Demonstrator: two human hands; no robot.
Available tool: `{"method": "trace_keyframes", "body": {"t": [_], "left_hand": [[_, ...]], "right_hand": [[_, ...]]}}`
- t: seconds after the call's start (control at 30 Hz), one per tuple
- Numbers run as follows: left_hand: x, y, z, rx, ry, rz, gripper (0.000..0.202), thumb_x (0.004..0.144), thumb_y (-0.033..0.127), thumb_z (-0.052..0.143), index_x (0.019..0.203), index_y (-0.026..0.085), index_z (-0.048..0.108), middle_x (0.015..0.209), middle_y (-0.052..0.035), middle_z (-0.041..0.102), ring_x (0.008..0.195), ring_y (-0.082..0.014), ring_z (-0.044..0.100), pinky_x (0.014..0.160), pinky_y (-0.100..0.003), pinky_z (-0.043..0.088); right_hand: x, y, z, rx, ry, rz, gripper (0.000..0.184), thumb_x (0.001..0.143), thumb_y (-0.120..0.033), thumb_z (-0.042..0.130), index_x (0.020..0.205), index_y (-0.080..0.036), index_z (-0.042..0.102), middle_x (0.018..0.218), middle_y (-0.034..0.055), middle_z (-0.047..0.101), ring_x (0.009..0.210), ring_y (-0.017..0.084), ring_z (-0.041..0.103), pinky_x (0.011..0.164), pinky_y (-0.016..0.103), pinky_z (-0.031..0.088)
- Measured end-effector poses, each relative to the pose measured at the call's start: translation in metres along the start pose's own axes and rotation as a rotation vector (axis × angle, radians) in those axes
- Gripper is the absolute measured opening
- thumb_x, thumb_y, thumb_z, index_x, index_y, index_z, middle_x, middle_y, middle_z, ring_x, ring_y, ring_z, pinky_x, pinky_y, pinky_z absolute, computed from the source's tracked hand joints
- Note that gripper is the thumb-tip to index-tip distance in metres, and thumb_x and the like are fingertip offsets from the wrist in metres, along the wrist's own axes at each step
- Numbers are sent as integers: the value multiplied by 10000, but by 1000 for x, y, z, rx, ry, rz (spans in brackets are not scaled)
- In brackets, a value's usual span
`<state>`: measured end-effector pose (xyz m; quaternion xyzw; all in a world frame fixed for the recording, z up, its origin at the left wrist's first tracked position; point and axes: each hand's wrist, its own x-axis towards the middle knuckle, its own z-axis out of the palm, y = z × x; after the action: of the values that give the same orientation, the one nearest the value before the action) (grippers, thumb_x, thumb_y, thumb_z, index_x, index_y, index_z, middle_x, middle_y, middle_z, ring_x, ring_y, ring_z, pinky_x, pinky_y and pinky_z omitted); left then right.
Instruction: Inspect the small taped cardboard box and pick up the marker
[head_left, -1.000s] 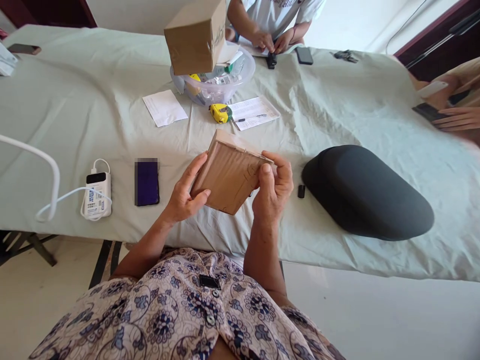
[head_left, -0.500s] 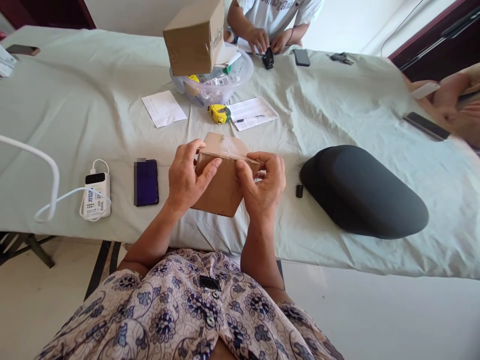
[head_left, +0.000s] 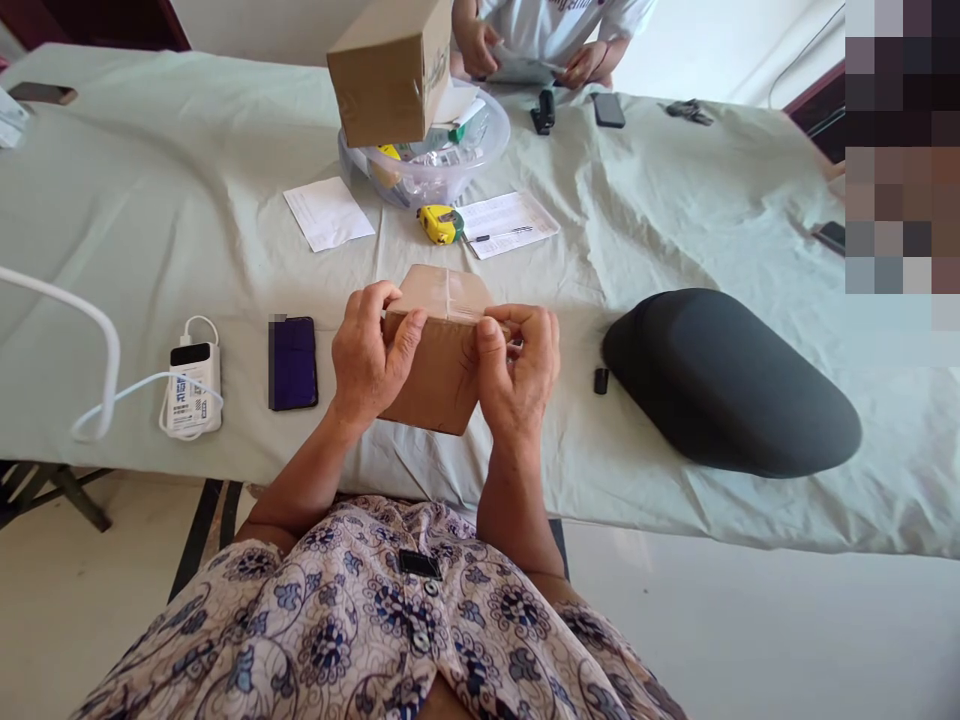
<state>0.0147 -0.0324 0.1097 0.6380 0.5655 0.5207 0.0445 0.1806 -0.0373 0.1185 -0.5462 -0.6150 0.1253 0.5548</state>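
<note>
A small brown cardboard box is tilted up between my hands at the near side of the table, with clear tape along the seam on its top. My left hand grips its left side, thumb lying along the top edge and fingers behind. On the right side my right hand holds the box, its thumb at the upper right corner. The fingertips of both hands are partly hidden behind the cardboard.
A dark phone and a white power bank with cables lie left. To the right are a small black cylinder and a large black padded seat. Beyond are a tape measure, papers, a plastic basin, a larger box and a co-worker.
Both thumbs have shifted along the box's top edge, now farther apart, and the taped seam shows more fully. Across the table, the co-worker's hands have left the black object and hold a sheet.
</note>
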Motion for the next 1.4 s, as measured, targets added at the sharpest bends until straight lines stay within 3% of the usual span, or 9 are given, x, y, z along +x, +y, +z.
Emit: {"method": "trace_keyframes", "body": {"t": [0.3,0.47,0.6,0.7,0.8,0.93,1.13,1.3,1.4], "left_hand": [[5,-2,0,-44,-19,-3,458,1079,627,417,1164,248,660,1101,-87,723,1038,-229,679,930,-353,535],[8,-9,0,-19,19,-16,498,1073,659,400,1163,255,677,1105,-85,747,1056,-228,690,953,-346,543],[6,-13,0,-30,10,-40,531,1073,659,403,1255,231,660,1172,-100,745,1103,-230,690,1021,-342,526],[0,-13,2,-37,9,-36,582,1075,659,387,1418,233,587,1315,-132,702,1221,-248,664,1102,-365,500],[-7,-13,5,-22,-79,-24,743,1026,745,411,1534,211,503,1419,-182,615,1326,-288,604,1158,-429,482],[-15,-17,4,6,-225,-113,987,822,892,612,1548,232,504,1425,-189,538,1322,-341,588,1162,-517,486],[-20,-22,3,125,-355,-255,1181,603,721,940,1584,262,467,1670,-252,266,1545,-514,403,1222,-643,418],[-22,-31,2,158,-419,-219,1210,631,649,961,1633,269,400,1730,-284,185,1615,-540,301,1203,-652,451],[-23,-36,3,190,-447,-206,1234,634,699,933,1649,258,387,1729,-307,182,1600,-572,311,1143,-669,498]], "right_hand": [[2,9,1,164,4,48,472,1019,-661,496,1038,-268,757,989,37,715,939,171,661,788,324,551],[-4,20,3,195,-83,8,497,995,-673,535,1284,-312,716,1025,37,651,904,161,625,807,340,587],[-9,31,-2,327,-199,16,530,918,-629,706,1366,-349,665,1136,31,630,929,146,625,793,315,604],[-15,36,2,379,-238,25,529,842,-567,827,1297,-340,680,1065,-6,617,885,123,621,805,297,594],[-24,37,11,373,-236,26,453,854,-507,837,1231,-310,679,901,-39,598,805,114,604,784,286,575],[-34,38,20,339,-282,5,348,896,-471,799,1174,-288,698,840,-34,644,783,131,633,787,311,590],[-38,47,25,330,-456,46,238,973,-417,682,1147,-263,732,1046,34,801,860,148,740,822,322,610],[-38,55,30,450,-542,164,431,1021,-604,534,1147,-250,746,1115,71,815,1031,195,760,934,376,602],[-35,51,31,504,-590,249,547,937,-729,599,1192,-259,716,968,38,803,897,187,741,877,372,596]]}}
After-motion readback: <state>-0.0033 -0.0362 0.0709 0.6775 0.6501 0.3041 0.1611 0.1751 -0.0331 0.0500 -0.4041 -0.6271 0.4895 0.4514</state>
